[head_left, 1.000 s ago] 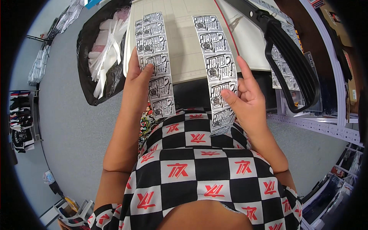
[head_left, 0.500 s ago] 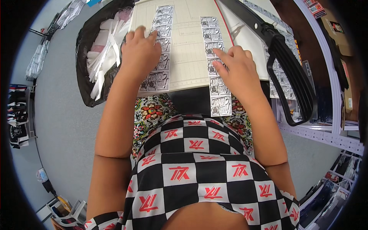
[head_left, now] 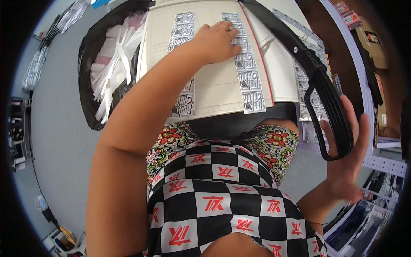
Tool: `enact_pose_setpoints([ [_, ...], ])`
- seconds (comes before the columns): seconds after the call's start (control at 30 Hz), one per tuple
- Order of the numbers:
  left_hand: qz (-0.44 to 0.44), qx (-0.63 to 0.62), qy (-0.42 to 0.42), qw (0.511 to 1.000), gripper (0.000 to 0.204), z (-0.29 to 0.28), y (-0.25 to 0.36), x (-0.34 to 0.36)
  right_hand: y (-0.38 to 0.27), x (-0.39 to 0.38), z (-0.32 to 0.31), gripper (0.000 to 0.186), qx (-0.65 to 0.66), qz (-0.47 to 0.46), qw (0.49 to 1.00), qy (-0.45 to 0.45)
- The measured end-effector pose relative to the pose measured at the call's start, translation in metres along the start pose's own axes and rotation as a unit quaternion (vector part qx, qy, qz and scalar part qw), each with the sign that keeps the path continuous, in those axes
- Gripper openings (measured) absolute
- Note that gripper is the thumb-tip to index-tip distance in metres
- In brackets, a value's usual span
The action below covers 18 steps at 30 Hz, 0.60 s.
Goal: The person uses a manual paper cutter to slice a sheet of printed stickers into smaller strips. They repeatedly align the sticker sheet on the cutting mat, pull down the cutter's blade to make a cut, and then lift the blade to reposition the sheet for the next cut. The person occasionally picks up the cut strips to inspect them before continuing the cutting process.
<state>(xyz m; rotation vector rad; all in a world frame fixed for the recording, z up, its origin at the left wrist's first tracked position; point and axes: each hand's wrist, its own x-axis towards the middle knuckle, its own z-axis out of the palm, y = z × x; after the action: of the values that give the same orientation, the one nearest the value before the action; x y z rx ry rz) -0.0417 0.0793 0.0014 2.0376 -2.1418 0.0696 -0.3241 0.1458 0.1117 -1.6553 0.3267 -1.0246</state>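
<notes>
My left hand (head_left: pixel 216 43) rests with fingers apart on the upper part of a right-side strip of black-and-white printed labels (head_left: pixel 250 81). A second such strip (head_left: pixel 184 23) lies to its left, partly hidden under my forearm; both are on a cream paper cutter board (head_left: pixel 216 90) with a red edge. On the right, my open right hand (head_left: pixel 351 167) reaches up around the black handle (head_left: pixel 332 111) of the raised cutter arm, fingers behind and beside it; whether they touch it I cannot tell.
A black bag (head_left: pixel 87 81) of white paper offcuts sits left of the cutter. More printed sheets (head_left: pixel 302 111) lie right of it, near a dark brown surface with cardboard pieces (head_left: pixel 376 43). Shelving (head_left: pixel 383 165) stands at the lower right, over grey floor (head_left: pixel 60 128).
Both strips, earlier held up, now lie on the board, the right one further onto it. My left hand moved right onto that strip; my right hand left it for the cutter handle.
</notes>
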Motion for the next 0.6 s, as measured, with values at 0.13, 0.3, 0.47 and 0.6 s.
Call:
enact_pose_setpoints([
  [0.13, -0.009, -0.02, 0.009, 1.0, 0.051, 0.005, -0.005, 0.013, -0.013, -0.011, 0.023, 0.061, -0.247, 0.139, 0.955, 0.09],
  [0.3, 0.004, -0.007, 0.035, 0.999, 0.052, 0.016, -0.009, 0.017, 0.004, -0.011, 0.037, 0.048, -0.369, 0.277, 0.878, 0.131],
  [0.47, 0.011, -0.009, 0.028, 1.0, 0.052, 0.019, -0.01, 0.024, 0.002, 0.007, 0.039, 0.055, -0.419, 0.353, 0.835, 0.054],
  [0.6, 0.011, -0.008, 0.016, 1.0, 0.051, 0.019, -0.009, 0.026, 0.007, 0.014, 0.032, 0.056, -0.507, 0.306, 0.805, -0.036],
])
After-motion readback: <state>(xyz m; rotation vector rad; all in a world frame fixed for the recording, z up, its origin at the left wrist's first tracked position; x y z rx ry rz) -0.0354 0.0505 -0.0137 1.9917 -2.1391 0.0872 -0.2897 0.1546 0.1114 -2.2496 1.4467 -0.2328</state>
